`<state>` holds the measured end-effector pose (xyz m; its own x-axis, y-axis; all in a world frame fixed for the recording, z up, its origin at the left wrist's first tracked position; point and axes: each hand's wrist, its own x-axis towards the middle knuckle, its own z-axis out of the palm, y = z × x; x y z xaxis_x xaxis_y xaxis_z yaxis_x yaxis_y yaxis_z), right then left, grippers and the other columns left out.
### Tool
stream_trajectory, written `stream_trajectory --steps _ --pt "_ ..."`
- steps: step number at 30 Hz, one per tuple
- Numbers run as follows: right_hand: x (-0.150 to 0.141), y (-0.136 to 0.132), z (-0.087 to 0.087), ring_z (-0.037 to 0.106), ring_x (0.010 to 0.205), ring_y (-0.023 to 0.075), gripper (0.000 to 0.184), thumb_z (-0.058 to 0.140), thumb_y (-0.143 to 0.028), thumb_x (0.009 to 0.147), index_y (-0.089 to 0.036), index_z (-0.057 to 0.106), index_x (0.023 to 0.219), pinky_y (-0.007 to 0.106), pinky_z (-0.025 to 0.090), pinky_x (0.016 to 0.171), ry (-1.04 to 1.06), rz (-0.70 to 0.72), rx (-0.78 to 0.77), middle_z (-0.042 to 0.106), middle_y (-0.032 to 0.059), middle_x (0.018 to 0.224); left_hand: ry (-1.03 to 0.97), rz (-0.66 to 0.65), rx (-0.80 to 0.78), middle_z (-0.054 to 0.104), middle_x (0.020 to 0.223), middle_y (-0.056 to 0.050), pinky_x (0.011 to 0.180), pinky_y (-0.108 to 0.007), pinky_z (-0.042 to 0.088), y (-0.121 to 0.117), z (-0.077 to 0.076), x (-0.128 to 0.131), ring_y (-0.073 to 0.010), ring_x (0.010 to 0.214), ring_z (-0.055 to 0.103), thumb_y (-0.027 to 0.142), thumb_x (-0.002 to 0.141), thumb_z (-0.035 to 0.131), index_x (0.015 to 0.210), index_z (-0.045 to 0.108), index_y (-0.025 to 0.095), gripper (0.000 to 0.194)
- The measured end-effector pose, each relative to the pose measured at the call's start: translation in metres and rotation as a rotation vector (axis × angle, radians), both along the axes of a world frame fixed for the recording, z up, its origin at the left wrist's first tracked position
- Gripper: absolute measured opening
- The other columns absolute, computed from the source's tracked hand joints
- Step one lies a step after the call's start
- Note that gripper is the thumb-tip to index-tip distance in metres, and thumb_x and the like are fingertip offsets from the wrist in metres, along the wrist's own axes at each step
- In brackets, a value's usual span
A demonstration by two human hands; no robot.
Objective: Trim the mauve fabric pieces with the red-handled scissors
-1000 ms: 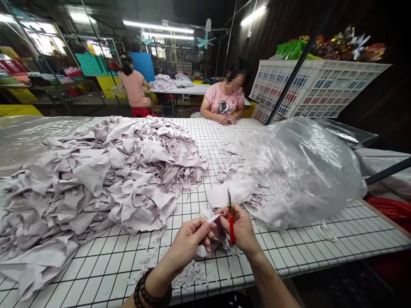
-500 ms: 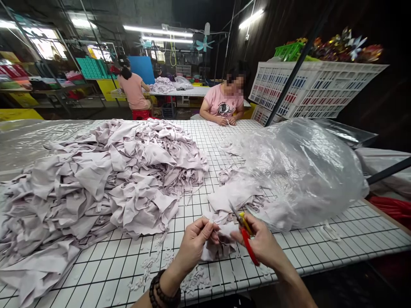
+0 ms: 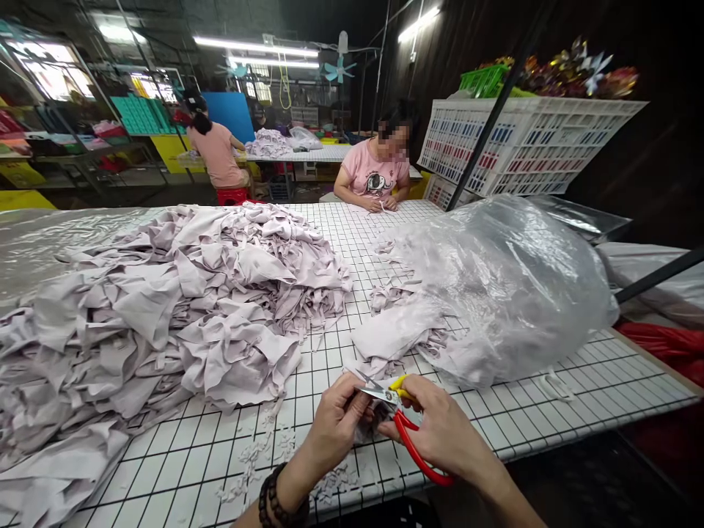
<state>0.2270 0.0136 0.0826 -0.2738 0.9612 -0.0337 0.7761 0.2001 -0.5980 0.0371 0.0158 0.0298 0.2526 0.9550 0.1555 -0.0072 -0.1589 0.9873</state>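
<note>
My left hand (image 3: 339,419), with a beaded bracelet on its wrist, pinches a piece of pale pinkish-grey fabric near the front of the table. Most of that piece is hidden by the hands. My right hand (image 3: 437,422) grips a pair of scissors (image 3: 405,433) with one red and one yellow handle. The scissor blades stand apart and point left, at the left fingertips. Just beyond the hands lies more pale fabric (image 3: 388,334). Small fabric snippets (image 3: 333,484) are scattered below and left of my left hand.
A large heap of fabric pieces (image 3: 165,293) covers the table's left side. To the right lies a clear plastic bag (image 3: 517,286) with fabric in it. A person (image 3: 377,172) sits at the far edge, beside stacked white crates (image 3: 522,139). Another person (image 3: 214,150) sits farther back.
My right hand has turned the scissors from pointing up and away to pointing left, bringing the opened blades to the left fingertips. The view has shifted slightly to the right.
</note>
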Motion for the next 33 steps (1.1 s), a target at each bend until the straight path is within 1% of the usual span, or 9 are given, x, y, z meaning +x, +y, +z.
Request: stream_trajectory --steps 5,14,19,21,24,27,30,31,33 --pt "-0.002 0.001 -0.001 0.047 0.067 0.0145 0.034 0.072 -0.042 0.068 -0.022 0.044 0.069 0.025 0.034 0.06 -0.028 0.014 0.015 0.053 -0.003 0.073 -0.01 -0.009 -0.015 0.05 0.08 -0.002 0.064 -0.024 0.044 0.0 -0.003 -0.003 -0.0113 0.068 0.054 0.03 0.093 0.048 0.085 0.061 0.017 0.02" --pt "0.0 0.002 -0.01 0.044 0.06 0.0128 0.036 0.07 -0.045 0.07 -0.021 0.044 0.064 0.024 0.029 0.056 -0.06 0.043 0.066 0.051 -0.0031 0.065 -0.075 -0.062 -0.071 0.051 0.079 -0.002 0.06 -0.024 0.047 -0.002 0.008 -0.005 -0.0118 0.066 0.054 0.031 0.092 0.049 0.082 0.06 0.015 0.023" --pt "0.003 0.003 -0.017 0.036 0.053 0.0106 0.043 0.067 -0.049 0.071 -0.02 0.039 0.057 0.025 0.024 0.052 -0.054 0.033 0.111 0.044 -0.0045 0.055 -0.114 -0.088 -0.132 0.051 0.081 -0.003 0.06 -0.024 0.048 -0.001 0.012 -0.004 -0.0124 0.067 0.055 0.034 0.092 0.049 0.082 0.061 0.014 0.026" --pt "0.006 0.004 -0.02 0.034 0.052 0.0102 0.045 0.066 -0.049 0.072 -0.02 0.036 0.055 0.025 0.024 0.05 -0.002 0.025 0.073 0.041 -0.005 0.053 -0.138 -0.09 -0.163 0.052 0.08 -0.003 0.06 -0.024 0.047 0.0 0.012 -0.004 -0.0121 0.065 0.055 0.035 0.091 0.05 0.082 0.061 0.014 0.026" --pt "0.019 0.01 -0.025 0.034 0.052 0.0101 0.04 0.065 -0.048 0.074 -0.02 0.041 0.058 0.023 0.026 0.048 0.163 -0.03 -0.115 0.04 -0.0055 0.055 -0.141 -0.079 -0.168 0.051 0.075 -0.001 0.061 -0.024 0.045 0.003 0.011 -0.007 -0.0118 0.064 0.053 0.035 0.091 0.051 0.083 0.062 0.014 0.025" --pt "0.039 0.017 -0.034 0.043 0.056 0.0118 0.032 0.063 -0.048 0.075 -0.021 0.049 0.068 0.023 0.034 0.051 0.289 -0.178 -0.245 0.048 -0.0045 0.061 -0.101 -0.001 -0.103 0.054 0.085 -0.005 0.066 -0.025 0.043 0.009 0.013 -0.02 -0.0143 0.073 0.054 0.034 0.091 0.051 0.083 0.065 0.015 0.025" --pt "0.049 0.019 -0.053 0.052 0.064 0.0151 0.032 0.07 -0.046 0.068 -0.021 0.054 0.08 0.025 0.041 0.059 0.273 -0.291 -0.264 0.056 -0.0029 0.069 -0.025 0.18 -0.016 0.052 0.104 -0.008 0.08 -0.026 0.041 0.019 0.016 -0.04 -0.0193 0.097 0.051 0.034 0.09 0.052 0.082 0.068 0.017 0.024" --pt "0.047 0.019 -0.06 0.053 0.064 0.0154 0.034 0.072 -0.045 0.065 -0.022 0.054 0.082 0.026 0.043 0.06 0.265 -0.298 -0.275 0.057 -0.0031 0.069 -0.005 0.229 -0.004 0.052 0.103 -0.007 0.084 -0.026 0.04 0.022 0.017 -0.047 -0.0199 0.101 0.049 0.034 0.089 0.053 0.082 0.068 0.017 0.023" --pt "0.037 0.017 -0.075 0.052 0.062 0.0147 0.037 0.075 -0.042 0.061 -0.022 0.053 0.083 0.026 0.043 0.059 0.277 -0.279 -0.292 0.056 -0.0043 0.068 -0.012 0.279 -0.031 0.054 0.095 -0.005 0.086 -0.026 0.038 0.027 0.017 -0.059 -0.0184 0.096 0.049 0.035 0.088 0.055 0.085 0.068 0.018 0.022"
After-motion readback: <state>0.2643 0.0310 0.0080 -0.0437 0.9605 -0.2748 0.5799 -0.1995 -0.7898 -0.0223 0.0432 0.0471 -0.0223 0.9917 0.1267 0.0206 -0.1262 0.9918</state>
